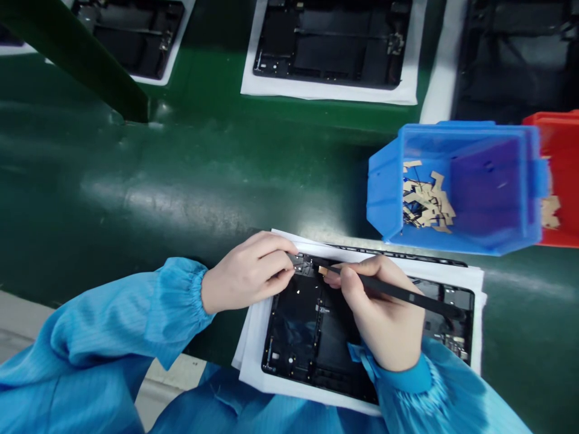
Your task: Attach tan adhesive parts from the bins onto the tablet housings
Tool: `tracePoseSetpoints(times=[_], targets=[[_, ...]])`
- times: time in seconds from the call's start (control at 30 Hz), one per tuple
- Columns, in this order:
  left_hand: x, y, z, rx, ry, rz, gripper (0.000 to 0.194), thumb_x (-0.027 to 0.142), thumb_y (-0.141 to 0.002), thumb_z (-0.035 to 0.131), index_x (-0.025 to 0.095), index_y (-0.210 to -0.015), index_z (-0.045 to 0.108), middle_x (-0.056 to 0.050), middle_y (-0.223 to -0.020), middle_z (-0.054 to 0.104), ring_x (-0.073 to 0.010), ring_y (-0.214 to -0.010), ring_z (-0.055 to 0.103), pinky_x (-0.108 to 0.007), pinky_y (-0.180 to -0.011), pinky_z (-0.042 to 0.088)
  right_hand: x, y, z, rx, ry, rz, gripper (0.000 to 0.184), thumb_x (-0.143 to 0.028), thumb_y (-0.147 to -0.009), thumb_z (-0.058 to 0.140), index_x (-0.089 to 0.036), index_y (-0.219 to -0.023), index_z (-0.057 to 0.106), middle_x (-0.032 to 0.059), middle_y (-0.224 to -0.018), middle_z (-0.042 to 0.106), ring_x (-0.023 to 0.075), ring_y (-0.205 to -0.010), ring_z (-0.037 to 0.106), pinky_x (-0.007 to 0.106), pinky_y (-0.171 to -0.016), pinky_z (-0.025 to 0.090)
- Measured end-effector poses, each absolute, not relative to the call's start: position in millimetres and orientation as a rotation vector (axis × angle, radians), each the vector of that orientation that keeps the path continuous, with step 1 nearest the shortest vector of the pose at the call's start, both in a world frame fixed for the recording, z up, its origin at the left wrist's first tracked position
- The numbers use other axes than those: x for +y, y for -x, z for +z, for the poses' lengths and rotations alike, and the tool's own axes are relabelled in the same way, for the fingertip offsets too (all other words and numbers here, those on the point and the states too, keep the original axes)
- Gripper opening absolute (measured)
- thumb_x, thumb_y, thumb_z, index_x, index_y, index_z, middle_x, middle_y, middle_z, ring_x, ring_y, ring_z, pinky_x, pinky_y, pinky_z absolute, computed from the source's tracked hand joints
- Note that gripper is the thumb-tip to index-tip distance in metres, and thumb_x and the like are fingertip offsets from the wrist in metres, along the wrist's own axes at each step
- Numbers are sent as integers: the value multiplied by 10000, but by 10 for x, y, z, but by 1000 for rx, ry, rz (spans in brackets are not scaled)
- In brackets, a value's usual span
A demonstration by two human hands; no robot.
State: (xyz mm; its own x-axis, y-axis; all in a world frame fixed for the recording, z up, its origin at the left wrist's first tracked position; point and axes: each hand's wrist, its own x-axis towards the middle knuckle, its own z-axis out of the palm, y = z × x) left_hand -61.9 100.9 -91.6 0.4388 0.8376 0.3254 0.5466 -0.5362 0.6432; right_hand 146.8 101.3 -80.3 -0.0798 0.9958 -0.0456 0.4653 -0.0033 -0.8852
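A black tablet-like device (294, 331), its inside exposed, lies on white sheets in front of me. My right hand (384, 307) grips black tweezers (407, 295) slantwise over it. At the tweezers' tip is a small tan piece (322, 270), close to the device's upper left part. My left hand (253, 271) rests at the upper left corner, fingers curled together by a small metallic part (302, 264). Whatever those fingertips pinch is hidden. My right hand and sleeve cover the middle of the device.
Beyond the device stands a blue bin (488, 235) with several small tan-backed pieces, beside a red bin (561, 223). More opened devices (335, 54) lie on white sheets along the back of the green table (203, 169). A green post (104, 78) rises at back left.
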Motion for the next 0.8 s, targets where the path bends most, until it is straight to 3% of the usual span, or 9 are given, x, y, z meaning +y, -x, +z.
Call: tracePoseSetpoints(times=[0.37, 0.8], targets=[[1009, 614, -913, 1169, -2257, 863, 68, 101, -836, 551, 156, -796, 551, -67, -970, 616, -161, -929, 589, -334, -845, 517, 998, -1451, -781, -1675, 1531, 968, 122, -228, -831, 624, -208, -713, 601, -10, -684, 686, 144, -614, 652, 247, -538, 488], [1014, 612, -909, 1174, -2253, 854, 74, 114, -844, 538, 168, -796, 550, -64, -964, 621, -166, -920, 598, -344, -822, 527, 980, -1493, -810, -1598, 1518, 1043, 126, -257, -836, 626, -206, -723, 607, 6, -702, 686, 166, -634, 663, 282, -568, 501]])
